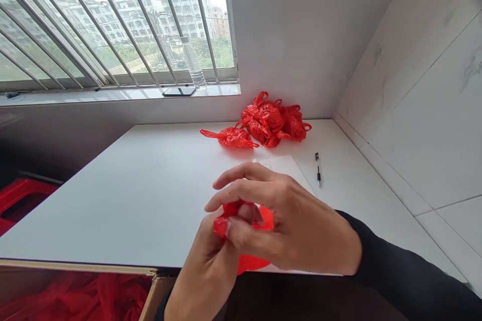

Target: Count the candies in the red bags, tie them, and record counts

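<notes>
Both hands meet over the table's front edge, around a red plastic bag (268, 216). My left hand (211, 266) comes from below, its fingers closed on the gathered bag and mostly hidden behind the other hand. Over it, my right hand (286, 220) pinches the bag between thumb and bent fingers, with two upper fingers lifted away. Part of the bag hangs below the hands. Behind them lies a white sheet of paper (289, 168), partly covered by my right hand.
A pile of knotted red plastic bags (267, 120) rests against the wall, with a single red bag (235, 137) beside it. A pen (318, 169) lies on the white table (131, 185). An open cardboard box (150, 298) holds red plastic. A bottle (194, 65) and phone (178, 91) occupy the windowsill.
</notes>
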`<state>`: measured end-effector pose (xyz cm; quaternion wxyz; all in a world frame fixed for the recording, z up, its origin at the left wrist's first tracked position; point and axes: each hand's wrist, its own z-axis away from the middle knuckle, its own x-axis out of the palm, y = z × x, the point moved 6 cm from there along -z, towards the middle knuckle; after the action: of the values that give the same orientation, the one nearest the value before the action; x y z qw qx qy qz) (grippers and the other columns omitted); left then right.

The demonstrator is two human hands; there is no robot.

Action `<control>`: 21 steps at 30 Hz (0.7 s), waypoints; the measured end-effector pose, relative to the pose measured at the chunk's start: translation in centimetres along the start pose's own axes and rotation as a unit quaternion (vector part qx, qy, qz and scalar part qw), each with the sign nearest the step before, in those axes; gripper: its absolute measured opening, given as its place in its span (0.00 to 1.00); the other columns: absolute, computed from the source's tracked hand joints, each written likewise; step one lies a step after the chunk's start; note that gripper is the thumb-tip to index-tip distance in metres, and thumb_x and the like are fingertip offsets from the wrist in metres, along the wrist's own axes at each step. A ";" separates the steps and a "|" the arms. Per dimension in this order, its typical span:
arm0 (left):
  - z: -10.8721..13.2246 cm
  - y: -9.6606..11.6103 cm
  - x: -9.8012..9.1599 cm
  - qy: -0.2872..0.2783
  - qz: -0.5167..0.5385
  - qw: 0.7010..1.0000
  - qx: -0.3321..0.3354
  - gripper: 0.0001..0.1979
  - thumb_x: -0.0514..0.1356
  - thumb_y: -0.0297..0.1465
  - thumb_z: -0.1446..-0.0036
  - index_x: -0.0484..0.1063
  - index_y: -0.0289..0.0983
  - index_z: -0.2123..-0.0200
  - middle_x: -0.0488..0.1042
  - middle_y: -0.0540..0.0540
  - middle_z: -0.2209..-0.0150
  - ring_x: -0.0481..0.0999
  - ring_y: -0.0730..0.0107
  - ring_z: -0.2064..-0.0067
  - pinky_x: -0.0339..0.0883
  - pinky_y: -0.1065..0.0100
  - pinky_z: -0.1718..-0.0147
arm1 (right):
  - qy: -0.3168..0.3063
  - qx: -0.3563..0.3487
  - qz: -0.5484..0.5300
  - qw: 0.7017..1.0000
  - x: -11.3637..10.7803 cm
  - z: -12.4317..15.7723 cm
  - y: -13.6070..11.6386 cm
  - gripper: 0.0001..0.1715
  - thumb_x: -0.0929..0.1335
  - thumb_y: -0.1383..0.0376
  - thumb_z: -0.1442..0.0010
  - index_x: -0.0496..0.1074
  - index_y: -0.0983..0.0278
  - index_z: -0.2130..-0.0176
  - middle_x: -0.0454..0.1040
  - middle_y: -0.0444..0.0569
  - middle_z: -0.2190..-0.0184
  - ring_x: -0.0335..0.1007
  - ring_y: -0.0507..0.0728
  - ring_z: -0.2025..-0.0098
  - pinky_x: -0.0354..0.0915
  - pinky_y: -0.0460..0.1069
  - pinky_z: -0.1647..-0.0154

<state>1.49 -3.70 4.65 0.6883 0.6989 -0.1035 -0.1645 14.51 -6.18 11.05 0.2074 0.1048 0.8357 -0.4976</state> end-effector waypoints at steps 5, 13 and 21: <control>-0.5 -2.3 -1.0 0.005 0.078 0.993 -0.085 0.20 0.66 0.51 0.46 0.76 0.41 0.72 0.71 0.50 0.76 0.70 0.69 0.74 0.72 0.68 0.72 | 0.008 0.029 -0.026 0.999 -1.3 0.0 1.7 0.13 0.69 0.72 0.35 0.77 0.62 0.52 0.79 0.45 0.57 0.75 0.53 0.55 0.70 0.49 0.51; -1.6 -1.6 -0.5 -0.054 0.157 0.978 -0.123 0.15 0.62 0.45 0.38 0.80 0.40 0.62 0.76 0.47 0.70 0.74 0.68 0.68 0.70 0.70 0.67 | -0.016 0.088 -0.061 0.994 -0.9 1.9 3.2 0.11 0.68 0.75 0.39 0.78 0.61 0.62 0.79 0.42 0.64 0.74 0.51 0.64 0.70 0.47 0.58; -1.4 -1.5 -1.2 -0.163 -0.024 0.985 -0.045 0.07 0.65 0.36 0.39 0.72 0.41 0.67 0.71 0.51 0.69 0.68 0.73 0.68 0.65 0.73 0.68 | -0.072 0.042 -0.035 0.996 1.0 1.4 5.5 0.25 0.66 0.58 0.29 0.66 0.61 0.37 0.78 0.51 0.49 0.71 0.57 0.47 0.66 0.53 0.46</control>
<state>0.80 -1.90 3.28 0.6890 0.6333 -0.1898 -0.2968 16.00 -4.79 5.69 0.2454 0.0479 0.8001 -0.5453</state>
